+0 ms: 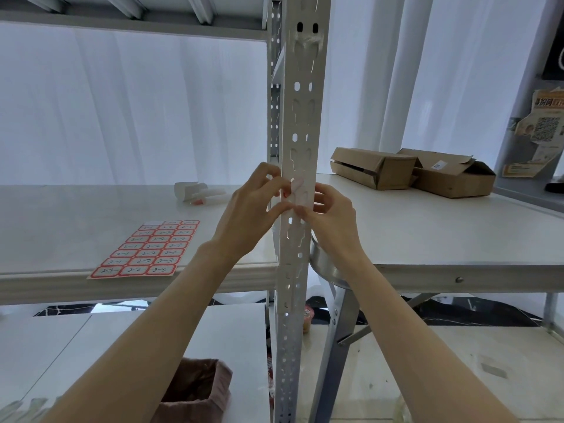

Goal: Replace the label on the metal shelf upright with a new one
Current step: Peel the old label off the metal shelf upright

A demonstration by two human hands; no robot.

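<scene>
A perforated grey metal shelf upright runs down the middle of the view. A pale label with a red edge lies on its front face at shelf height. My left hand reaches in from the left, thumb and fingertips pinched at the label's left side. My right hand comes from the right, with fingertips pressed against the label's lower right edge. A sheet of red-bordered handwritten labels lies flat on the white shelf board to the left.
A crumpled white backing or wrapper lies on the shelf behind the sheet. Two open cardboard boxes sit on the table to the right. A brown bag stands on the floor below. A round metal object hangs by the upright.
</scene>
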